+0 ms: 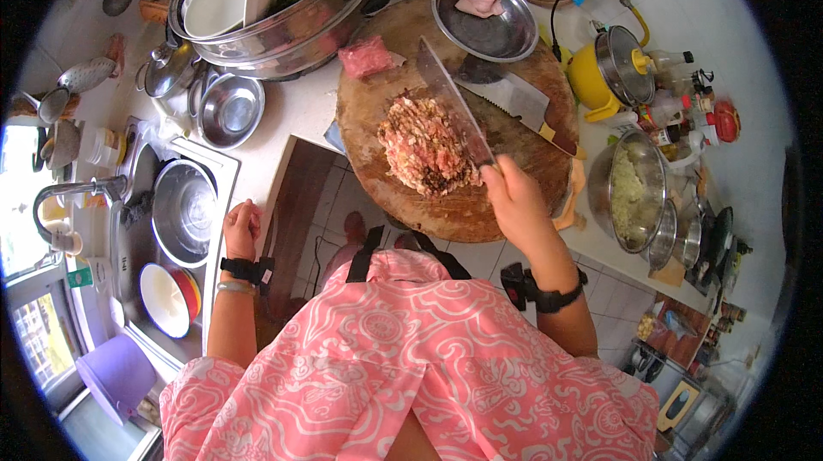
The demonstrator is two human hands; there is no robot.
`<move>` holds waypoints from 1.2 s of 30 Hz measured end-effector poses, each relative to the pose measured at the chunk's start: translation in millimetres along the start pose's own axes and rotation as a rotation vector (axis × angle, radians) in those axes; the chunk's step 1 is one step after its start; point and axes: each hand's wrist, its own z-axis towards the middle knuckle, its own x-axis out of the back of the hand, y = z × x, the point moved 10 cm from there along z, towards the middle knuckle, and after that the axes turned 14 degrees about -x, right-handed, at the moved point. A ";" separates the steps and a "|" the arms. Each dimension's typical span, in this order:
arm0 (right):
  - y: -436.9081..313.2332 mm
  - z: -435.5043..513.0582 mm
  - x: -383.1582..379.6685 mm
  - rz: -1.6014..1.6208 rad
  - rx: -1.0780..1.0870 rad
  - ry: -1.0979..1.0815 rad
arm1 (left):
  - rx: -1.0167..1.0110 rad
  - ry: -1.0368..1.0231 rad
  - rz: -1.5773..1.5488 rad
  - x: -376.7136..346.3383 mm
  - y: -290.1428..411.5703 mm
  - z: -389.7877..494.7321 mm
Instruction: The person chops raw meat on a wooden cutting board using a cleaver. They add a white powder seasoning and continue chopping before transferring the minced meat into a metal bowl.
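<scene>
A mound of minced meat (425,146) with dark bits in it lies on a round wooden chopping board (450,220). My right hand (512,194) grips the handle of a cleaver (453,101), whose blade lies along the right side of the mince. My left hand (242,224) rests by the sink edge with its fingers curled; whether something is in it cannot be told. Behind the mince is a pink piece of meat (366,57). A second cleaver (514,98) and a serrated blade (492,103) lie on the board's right part.
A steel bowl (443,24) with a pale pink piece stands at the board's back edge. A large steamer pot (276,53) is at the back left, the sink (132,217) with basins at left. Right are a bowl of chopped pale-green vegetable (629,194), a yellow pot (588,72) and bottles.
</scene>
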 end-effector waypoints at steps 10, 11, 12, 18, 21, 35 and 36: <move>3.6 -8.9 -8.5 0.037 -0.001 -0.046 | 0.023 -0.003 0.027 -2.1 4.6 -2.2; 0.0 -12.8 -8.0 0.069 0.024 -0.028 | 0.027 -0.012 0.028 -2.8 4.7 -3.0; 4.2 -13.8 -8.0 0.070 -0.033 -0.009 | 0.035 -0.010 0.016 -2.6 4.3 -3.7; -4.2 -17.9 -14.6 -0.015 0.025 0.011 | 0.033 -0.012 -0.006 -1.5 -0.7 -1.9; 4.1 -12.9 -13.4 -0.016 -0.030 0.045 | 0.025 -0.027 -0.033 -1.1 -4.0 -1.4; 40.4 -57.6 -2.9 0.737 -0.094 -0.112 | -0.940 -0.453 0.732 -171.8 220.3 17.1; 45.4 -61.3 -3.7 0.728 -0.121 -0.107 | -1.049 -0.459 0.787 -192.1 233.7 16.4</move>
